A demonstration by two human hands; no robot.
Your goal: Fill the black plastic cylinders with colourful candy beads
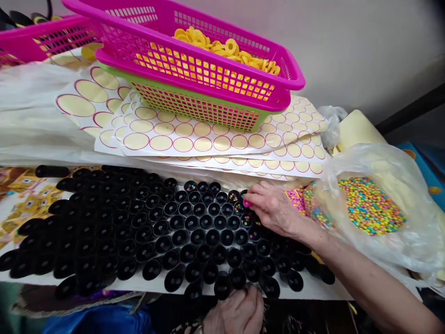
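My right hand (273,206) reaches over the right part of a crowd of small black cups (191,222), its fingers closed on a small pink piece (247,203) whose full shape is hidden. Just beside the fingertips, a few cups hold small coloured candies (246,220); one cup farther left has candies (190,186) too. Most of the other cups whose insides show hold no candies. At the front edge of the table rests my left hand (238,311), back upward, close to the nearest cups. Its fingertips are hidden from view.
To the right, a clear plastic bag (368,162) holds many coloured candies (371,206). Pink bits (296,200) lie behind my right wrist. Behind the cups, a pink basket (208,51) of yellow rings stands in a green basket (194,104) on sheets of round stickers (181,144).
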